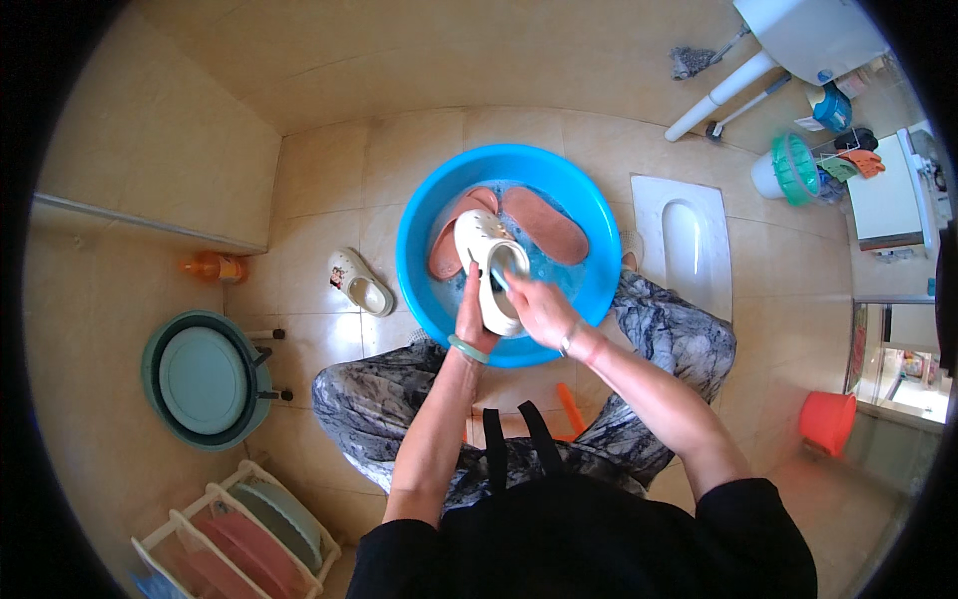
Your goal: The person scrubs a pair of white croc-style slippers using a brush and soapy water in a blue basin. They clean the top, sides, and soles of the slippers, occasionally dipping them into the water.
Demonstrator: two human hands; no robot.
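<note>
My left hand grips a cream foam clog by its side, above a round blue plastic basin. In my right hand is a light-blue brush, its working end inside the clog's foot opening; the bristles are hidden. Below the clog, sudsy water fills the bottom of the basin. A pink slipper lies sole up in it on the right. Another pink slipper leans at the left, partly covered by the clog.
A second cream clog stands on the tiled floor left of the basin. A squat toilet is set into the floor at right. Folded basins and a plastic rack stand at left; a red bucket is at right.
</note>
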